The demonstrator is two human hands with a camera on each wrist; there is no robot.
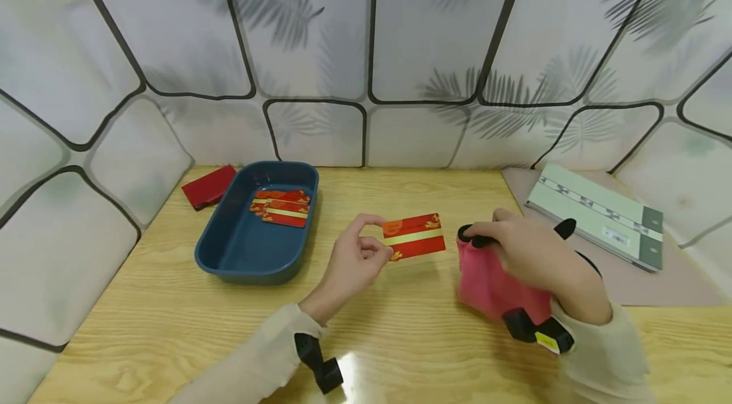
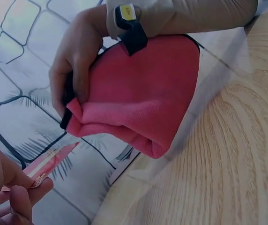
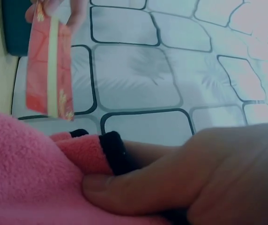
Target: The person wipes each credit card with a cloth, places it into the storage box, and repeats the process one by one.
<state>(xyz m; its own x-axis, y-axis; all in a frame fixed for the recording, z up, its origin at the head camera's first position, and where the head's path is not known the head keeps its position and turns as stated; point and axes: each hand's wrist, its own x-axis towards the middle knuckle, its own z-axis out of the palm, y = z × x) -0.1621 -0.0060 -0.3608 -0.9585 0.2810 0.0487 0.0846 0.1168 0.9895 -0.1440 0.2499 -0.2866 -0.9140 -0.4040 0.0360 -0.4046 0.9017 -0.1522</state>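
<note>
Between its thumb and fingers my left hand point(image 1: 357, 258) pinches a red card point(image 1: 414, 236) with a pale yellow stripe and gold ornaments, held above the table. To its right, my right hand point(image 1: 528, 251) grips a pink fleecy cloth point(image 1: 480, 280) by its black-bound edge; the cloth hangs in folds below the fingers. In the left wrist view the cloth point(image 2: 138, 98) hangs beyond the card point(image 2: 49, 164), a gap between them. The right wrist view shows my thumb lying on the fleece, with the card point(image 3: 49, 65) hanging apart from it.
At the left stands a blue tray point(image 1: 246, 255) with several similar red cards point(image 1: 286, 208) in it. A dark red flat item point(image 1: 209, 187) lies behind the tray's left side. A pale green notebook point(image 1: 595, 213) rests on a greyish mat point(image 1: 675, 283) at the right. Patterned fabric point(image 1: 423, 131) rises behind the table.
</note>
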